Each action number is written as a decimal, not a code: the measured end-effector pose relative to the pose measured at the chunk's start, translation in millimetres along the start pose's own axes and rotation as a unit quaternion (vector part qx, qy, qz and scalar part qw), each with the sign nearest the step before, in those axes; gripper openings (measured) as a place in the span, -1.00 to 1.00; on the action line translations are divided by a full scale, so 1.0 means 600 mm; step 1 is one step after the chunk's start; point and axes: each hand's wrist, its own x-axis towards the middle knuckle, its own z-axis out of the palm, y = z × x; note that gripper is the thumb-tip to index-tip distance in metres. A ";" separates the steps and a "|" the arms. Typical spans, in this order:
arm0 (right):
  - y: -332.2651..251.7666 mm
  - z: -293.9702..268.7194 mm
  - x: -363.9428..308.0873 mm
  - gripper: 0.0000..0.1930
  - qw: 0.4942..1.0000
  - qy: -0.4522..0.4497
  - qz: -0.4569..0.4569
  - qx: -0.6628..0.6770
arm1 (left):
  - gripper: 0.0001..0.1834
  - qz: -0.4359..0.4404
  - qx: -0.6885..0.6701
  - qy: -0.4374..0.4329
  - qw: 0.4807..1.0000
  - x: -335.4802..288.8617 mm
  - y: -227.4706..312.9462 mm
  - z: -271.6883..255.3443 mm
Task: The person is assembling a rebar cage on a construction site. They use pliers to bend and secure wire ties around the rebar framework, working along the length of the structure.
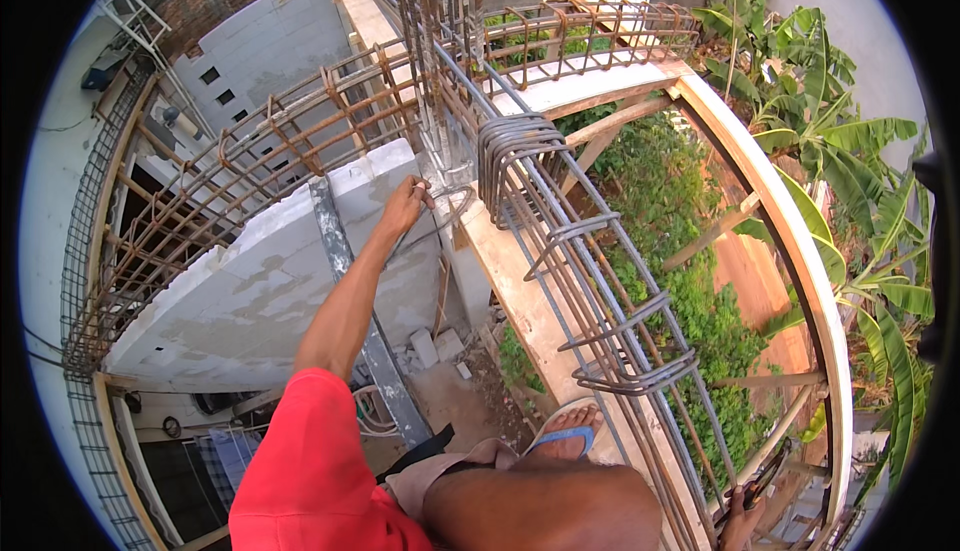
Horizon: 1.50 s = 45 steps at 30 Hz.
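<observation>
My left hand reaches forward to the corner where the block wall meets the column's upright rebar. Its fingers are pinched together at the concrete edge; what they hold, if anything, is too small to make out. Low at the right, beside the long rebar cage, my right hand is closed around a dark hand tool with a bit of orange, apparently pliers. Several bent stirrups are bunched at the cage's far end, with others spaced along its bars.
My sandalled foot rests on a narrow formwork board, high above ground. A dark-stained plank leans on the wall at left. Another rebar cage runs left. Curved wooden formwork arcs at right, plants below.
</observation>
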 end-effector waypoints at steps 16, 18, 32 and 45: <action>-0.069 0.018 -0.033 -0.34 0.995 -0.026 -0.001 -0.092 | -0.61 0.144 -0.001 0.203 0.969 0.136 0.265 -0.143; -0.064 0.021 -0.038 -0.34 0.991 -0.004 -0.054 -0.118 | -0.61 0.173 0.016 0.186 0.967 0.163 0.282 -0.144; -0.059 0.019 -0.032 -0.21 0.977 0.026 -0.055 -0.204 | -0.53 0.048 -0.028 -0.029 0.998 0.192 0.383 -0.164; -0.066 0.027 -0.037 -0.50 0.981 0.035 -0.131 -0.142 | -0.31 0.062 0.132 0.114 0.983 0.252 0.358 -0.114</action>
